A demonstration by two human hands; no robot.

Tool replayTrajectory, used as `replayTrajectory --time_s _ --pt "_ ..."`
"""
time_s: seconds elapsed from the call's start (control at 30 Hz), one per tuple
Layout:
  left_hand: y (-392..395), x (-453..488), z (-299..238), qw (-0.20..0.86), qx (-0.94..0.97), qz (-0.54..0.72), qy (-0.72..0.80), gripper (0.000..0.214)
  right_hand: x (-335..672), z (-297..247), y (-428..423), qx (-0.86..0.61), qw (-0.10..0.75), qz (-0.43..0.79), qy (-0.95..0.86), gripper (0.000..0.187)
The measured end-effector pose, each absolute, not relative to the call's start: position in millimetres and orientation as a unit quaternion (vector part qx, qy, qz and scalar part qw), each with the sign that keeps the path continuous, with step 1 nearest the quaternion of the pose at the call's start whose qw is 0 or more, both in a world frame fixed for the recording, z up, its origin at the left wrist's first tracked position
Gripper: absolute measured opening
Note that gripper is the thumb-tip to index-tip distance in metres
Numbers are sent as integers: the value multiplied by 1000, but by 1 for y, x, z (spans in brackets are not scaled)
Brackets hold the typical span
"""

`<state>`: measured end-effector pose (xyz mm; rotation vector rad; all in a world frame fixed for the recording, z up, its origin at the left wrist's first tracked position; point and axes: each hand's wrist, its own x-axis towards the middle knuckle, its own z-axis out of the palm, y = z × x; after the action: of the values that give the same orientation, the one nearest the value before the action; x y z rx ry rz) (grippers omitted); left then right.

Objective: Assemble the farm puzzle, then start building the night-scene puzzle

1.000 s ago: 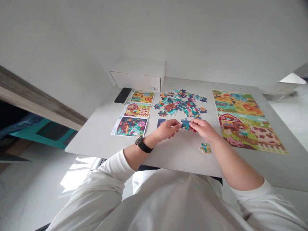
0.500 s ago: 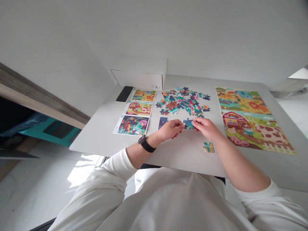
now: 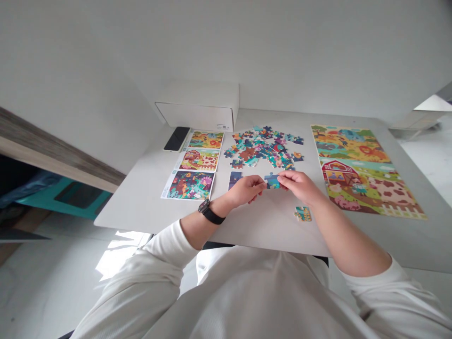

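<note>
A blue puzzle piece (image 3: 271,181) is held up between my two hands, just above the table. My right hand (image 3: 295,184) pinches its right side between thumb and fingers. At its left edge, my left hand (image 3: 247,189) has its fingers pinched together on the piece. Left of that, a dark blue puzzle piece (image 3: 235,178) lies partly behind my left hand. A teal and orange puzzle piece (image 3: 302,213) lies alone near my right forearm. Beyond my hands spreads a loose pile of puzzle pieces (image 3: 263,147).
A picture sheet (image 3: 192,183) with three scenes lies at left, with a phone (image 3: 177,139) beside it. Behind stands a white box (image 3: 197,113) against the wall. At right lie joined pictures of a savanna (image 3: 349,143) and a farm (image 3: 370,188).
The view has shifted slightly, so everything on the table sits a little further left. Both hands keep their grip on the blue puzzle piece, with hardly any movement.
</note>
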<state>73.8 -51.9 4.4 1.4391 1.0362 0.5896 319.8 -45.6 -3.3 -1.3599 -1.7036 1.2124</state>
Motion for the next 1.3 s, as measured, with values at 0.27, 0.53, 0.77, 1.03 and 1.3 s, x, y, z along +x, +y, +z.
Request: replayTrajectory --time_s 0.27,0.53,0.77,1.03,1.3 --pt "-54 73 7 570 643 237 453 24 317 5 -47 -515 335 486 -622 46" --pt "-56 70 4 555 702 206 396 31 332 11 -44 -535 327 470 -621 49" --pt "-60 70 0 520 786 151 300 33 355 13 -37 -571 316 434 -621 44" --pt "-61 68 4 517 805 107 272 35 354 13 -37 -575 306 427 -627 44" --pt "-64 68 6 530 803 99 255 33 355 12 -37 -582 310 413 -628 48"
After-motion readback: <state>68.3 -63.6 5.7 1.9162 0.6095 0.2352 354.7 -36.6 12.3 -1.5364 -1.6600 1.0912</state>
